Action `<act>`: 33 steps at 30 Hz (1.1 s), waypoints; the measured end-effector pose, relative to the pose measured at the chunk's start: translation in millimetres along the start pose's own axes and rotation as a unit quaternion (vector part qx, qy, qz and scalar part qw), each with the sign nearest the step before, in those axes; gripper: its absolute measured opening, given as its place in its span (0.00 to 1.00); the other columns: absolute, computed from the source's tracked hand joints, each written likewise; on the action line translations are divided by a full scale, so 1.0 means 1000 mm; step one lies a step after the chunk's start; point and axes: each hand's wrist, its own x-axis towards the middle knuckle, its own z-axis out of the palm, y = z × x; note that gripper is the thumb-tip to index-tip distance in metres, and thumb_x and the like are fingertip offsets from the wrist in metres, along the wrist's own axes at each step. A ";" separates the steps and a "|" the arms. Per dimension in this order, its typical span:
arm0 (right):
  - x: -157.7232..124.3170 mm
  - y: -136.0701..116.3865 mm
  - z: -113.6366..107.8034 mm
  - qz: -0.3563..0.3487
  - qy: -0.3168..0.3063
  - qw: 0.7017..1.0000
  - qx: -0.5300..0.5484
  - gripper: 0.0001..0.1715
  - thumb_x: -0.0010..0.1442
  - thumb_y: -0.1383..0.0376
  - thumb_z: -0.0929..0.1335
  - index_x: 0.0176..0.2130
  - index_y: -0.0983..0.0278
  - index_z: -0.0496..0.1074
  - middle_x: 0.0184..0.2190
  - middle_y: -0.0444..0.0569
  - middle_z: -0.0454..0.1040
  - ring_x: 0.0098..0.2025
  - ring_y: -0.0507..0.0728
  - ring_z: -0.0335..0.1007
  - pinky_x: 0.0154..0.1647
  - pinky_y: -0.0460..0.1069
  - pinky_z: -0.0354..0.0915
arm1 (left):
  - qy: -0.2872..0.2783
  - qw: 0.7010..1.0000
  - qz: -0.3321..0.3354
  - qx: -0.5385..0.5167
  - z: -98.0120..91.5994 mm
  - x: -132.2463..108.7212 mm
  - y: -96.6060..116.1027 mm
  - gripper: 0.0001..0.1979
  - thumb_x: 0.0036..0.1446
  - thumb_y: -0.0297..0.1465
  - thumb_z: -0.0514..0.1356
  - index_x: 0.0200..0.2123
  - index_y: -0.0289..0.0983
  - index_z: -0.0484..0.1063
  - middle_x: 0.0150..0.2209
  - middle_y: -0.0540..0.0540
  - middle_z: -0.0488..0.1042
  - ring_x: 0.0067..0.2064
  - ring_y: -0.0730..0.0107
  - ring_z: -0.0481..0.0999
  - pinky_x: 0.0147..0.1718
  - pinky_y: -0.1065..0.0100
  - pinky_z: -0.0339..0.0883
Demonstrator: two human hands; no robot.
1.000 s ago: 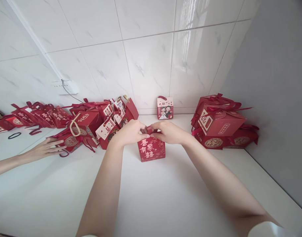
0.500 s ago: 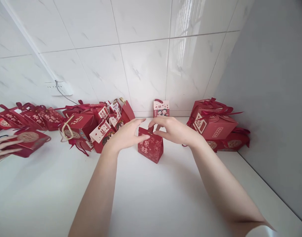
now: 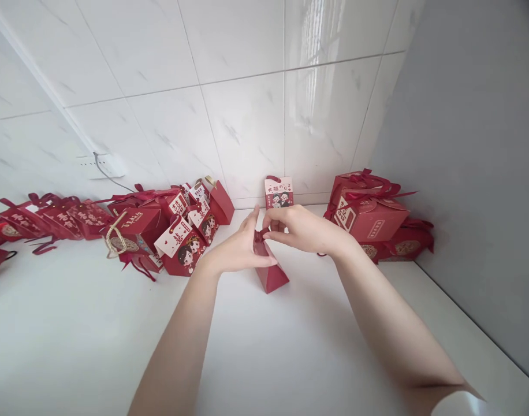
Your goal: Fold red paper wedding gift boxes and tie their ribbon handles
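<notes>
A small red gift box point(image 3: 271, 277) stands on the white table between my hands, a narrow triangular side facing me. My left hand point(image 3: 241, 245) wraps around its left side, the thumb across the near side and the fingers pointing toward the wall. My right hand point(image 3: 297, 228) pinches the dark red ribbon point(image 3: 261, 234) at the box's top between thumb and fingers. The left hand covers the printed face of the box. Behind them, a pink and red box point(image 3: 279, 193) with a cartoon couple leans against the tiled wall.
To the left stand several red boxes, among them one with a rope handle point(image 3: 141, 231) and one with a cartoon couple point(image 3: 180, 248). Several flat ribboned boxes point(image 3: 63, 222) line the far left. Stacked red boxes point(image 3: 377, 219) stand right, beside a grey panel point(image 3: 472, 202).
The gift box has turned its narrow side toward me. My left hand has closed around it and my right on its ribbon. Another person's hand at the far left has left the view.
</notes>
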 end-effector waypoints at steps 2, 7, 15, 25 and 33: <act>0.002 0.001 0.002 -0.005 0.024 1.000 0.003 0.05 0.65 0.64 0.64 0.38 0.62 0.70 0.29 0.44 0.75 0.29 0.52 0.67 0.30 0.46 0.56 | -0.046 0.998 0.005 -0.044 -0.008 -0.004 -0.001 0.67 0.44 0.42 0.71 0.69 0.50 0.19 0.72 0.38 0.33 0.69 0.43 0.52 0.62 0.46 0.58; 0.008 0.010 0.010 0.014 0.038 0.999 -0.012 0.10 0.67 0.63 0.62 0.35 0.62 0.69 0.29 0.45 0.75 0.29 0.53 0.67 0.30 0.46 0.55 | -0.133 0.985 0.038 -0.104 -0.011 -0.007 0.003 0.67 0.47 0.36 0.70 0.65 0.55 0.12 0.72 0.42 0.24 0.72 0.45 0.42 0.62 0.46 0.58; 0.008 0.025 0.010 0.104 0.033 0.993 -0.044 0.07 0.62 0.66 0.64 0.36 0.62 0.72 0.36 0.49 0.77 0.37 0.56 0.71 0.32 0.48 0.59 | -0.121 0.991 -0.056 -0.021 -0.020 -0.006 -0.007 0.48 0.55 0.28 0.60 0.71 0.45 0.33 0.71 0.40 0.46 0.70 0.53 0.50 0.64 0.54 0.55; 0.004 0.018 -0.002 0.046 -0.005 0.998 0.042 0.15 0.63 0.69 0.62 0.45 0.61 0.74 0.42 0.47 0.78 0.39 0.54 0.73 0.39 0.48 0.64 | -0.013 0.996 -0.042 0.080 -0.023 -0.004 0.001 0.17 0.61 0.40 0.55 0.45 0.40 0.78 0.40 0.49 0.80 0.38 0.65 0.77 0.38 0.68 0.67; -0.001 0.029 -0.009 -0.026 -0.108 0.992 0.064 0.16 0.58 0.71 0.66 0.45 0.58 0.74 0.42 0.43 0.78 0.38 0.53 0.74 0.39 0.47 0.65 | -0.016 0.994 -0.035 0.106 -0.026 -0.002 -0.002 0.15 0.63 0.38 0.52 0.44 0.42 0.75 0.38 0.52 0.77 0.37 0.69 0.73 0.37 0.70 0.62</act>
